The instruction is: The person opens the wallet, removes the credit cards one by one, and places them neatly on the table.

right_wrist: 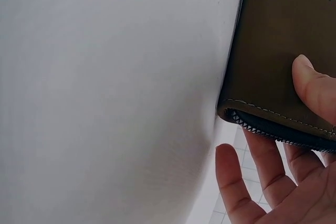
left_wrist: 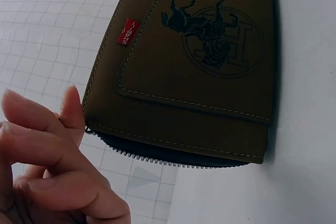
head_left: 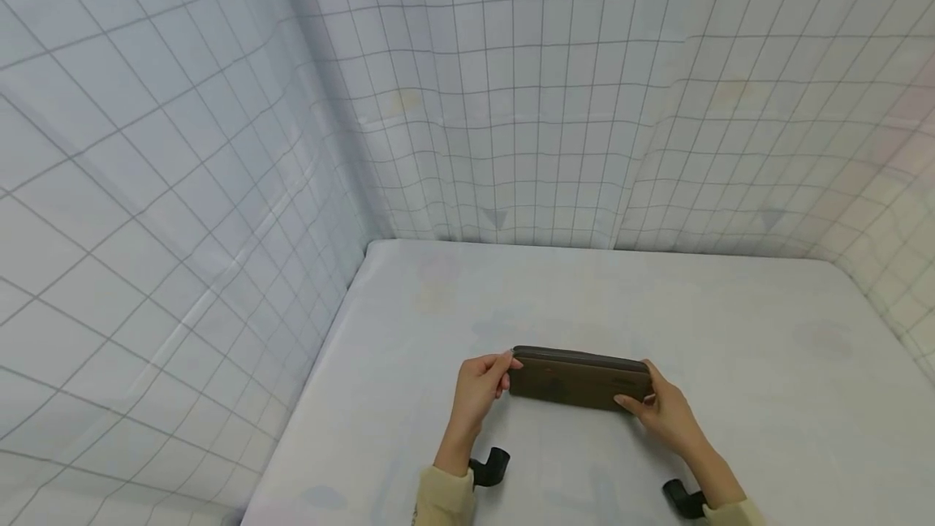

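Note:
A long brown zip-around wallet (head_left: 577, 384) stands on its long edge on the white table, zipper side up. At its upper left corner my left hand (head_left: 476, 386) pinches the zipper pull, which is mostly hidden by the fingertips. My right hand (head_left: 666, 416) grips the right end, thumb on the near face and fingers behind. In the left wrist view the wallet's face carries a dark horse print (left_wrist: 210, 38) and a small red tag (left_wrist: 128, 32). Metal zipper teeth (left_wrist: 152, 160) run along its end there. The right wrist view shows my thumb (right_wrist: 315, 87) flat against the leather.
The white-covered table (head_left: 409, 307) reaches back to a white grid-patterned curtain (head_left: 511, 120), which also hangs at left and right. Black wrist mounts (head_left: 491, 467) sit on both wrists, beside pale yellow sleeves (head_left: 444, 497).

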`<control>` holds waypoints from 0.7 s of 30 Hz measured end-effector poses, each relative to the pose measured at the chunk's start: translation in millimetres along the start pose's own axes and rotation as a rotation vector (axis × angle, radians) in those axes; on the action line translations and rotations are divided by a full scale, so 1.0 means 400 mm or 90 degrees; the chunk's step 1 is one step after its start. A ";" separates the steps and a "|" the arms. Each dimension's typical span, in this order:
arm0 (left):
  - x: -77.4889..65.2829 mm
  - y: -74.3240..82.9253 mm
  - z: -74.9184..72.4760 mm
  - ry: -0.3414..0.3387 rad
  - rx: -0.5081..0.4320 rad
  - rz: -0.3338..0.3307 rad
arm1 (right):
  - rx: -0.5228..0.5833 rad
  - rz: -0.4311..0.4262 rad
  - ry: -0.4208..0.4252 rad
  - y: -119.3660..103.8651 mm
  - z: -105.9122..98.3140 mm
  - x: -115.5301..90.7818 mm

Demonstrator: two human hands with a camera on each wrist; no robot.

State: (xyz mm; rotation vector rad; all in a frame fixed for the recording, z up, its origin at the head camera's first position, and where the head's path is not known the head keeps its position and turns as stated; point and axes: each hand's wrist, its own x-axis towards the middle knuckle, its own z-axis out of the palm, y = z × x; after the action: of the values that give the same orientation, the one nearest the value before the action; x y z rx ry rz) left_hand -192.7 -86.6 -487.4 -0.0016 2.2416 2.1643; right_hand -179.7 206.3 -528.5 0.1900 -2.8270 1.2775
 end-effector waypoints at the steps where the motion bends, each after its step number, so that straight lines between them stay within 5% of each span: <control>1: 0.002 -0.002 0.002 0.003 0.007 0.004 | -0.001 0.004 -0.002 0.002 -0.001 0.000; 12: -0.008 -0.002 0.016 0.043 0.135 0.056 | 0.011 -0.009 0.000 0.007 0.004 -0.003; 21: -0.010 0.015 0.033 0.093 0.308 0.138 | 0.006 -0.036 0.020 0.007 0.001 -0.003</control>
State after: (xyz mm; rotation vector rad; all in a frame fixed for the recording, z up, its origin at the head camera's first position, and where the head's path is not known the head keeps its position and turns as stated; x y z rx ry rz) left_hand -188.7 -73.4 -481.9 0.1005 2.9139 1.6878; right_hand -179.0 207.9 -531.0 0.2455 -2.7698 1.2710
